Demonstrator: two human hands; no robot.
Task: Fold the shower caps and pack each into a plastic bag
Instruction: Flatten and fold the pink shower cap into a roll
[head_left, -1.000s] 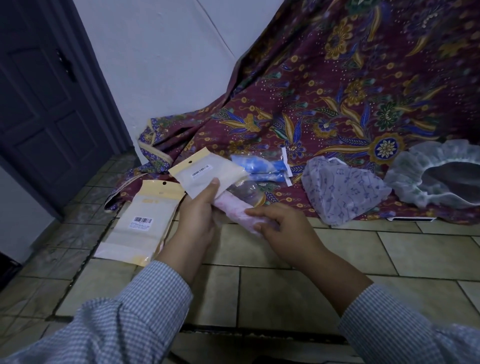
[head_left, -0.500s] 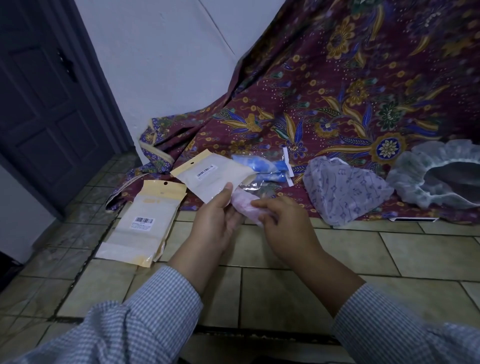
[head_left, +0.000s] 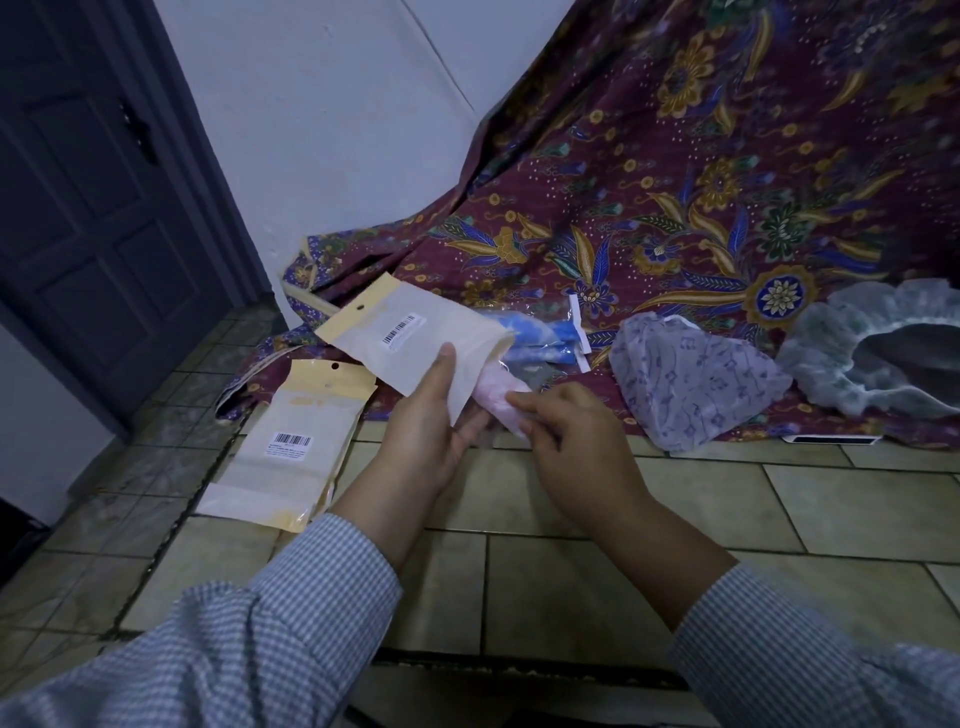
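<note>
Left hand pinches plastic bag at frame centre, right hand grips folded pink shower cap half inside its mouth, spare bags lower left, bare tiles at right.

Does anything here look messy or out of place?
Nothing looks damaged or spilled. The left hand holds a bag, the right hand a folded pink cap. Two caps lie unfolded.

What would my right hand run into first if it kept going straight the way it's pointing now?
Your right hand points up and left, pinching the folded pink shower cap. Going straight on, it would probably meet the plastic bag held by your left hand first, though depth is hard to judge from this one view.
</note>
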